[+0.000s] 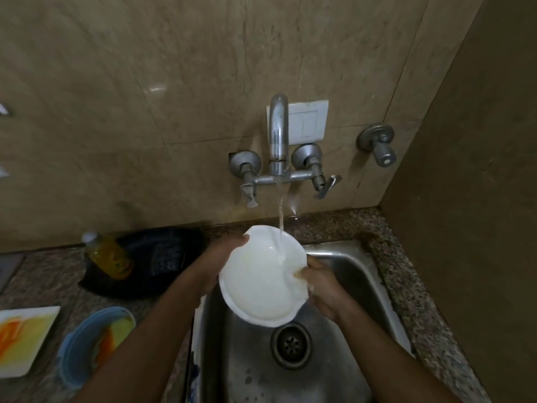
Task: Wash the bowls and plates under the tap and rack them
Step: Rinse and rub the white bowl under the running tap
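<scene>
Two hands on one white bowl [261,277], tilted over the sink [348,274], tap [278,135] water striking its hollow. Left hand [220,263] grips the far-left rim; right hand [319,286] rubs the right edge, fingers blurred by spray. Dirty dishes wait left: blue bowl [87,344], square plate [26,338]. No rack visible.
</scene>
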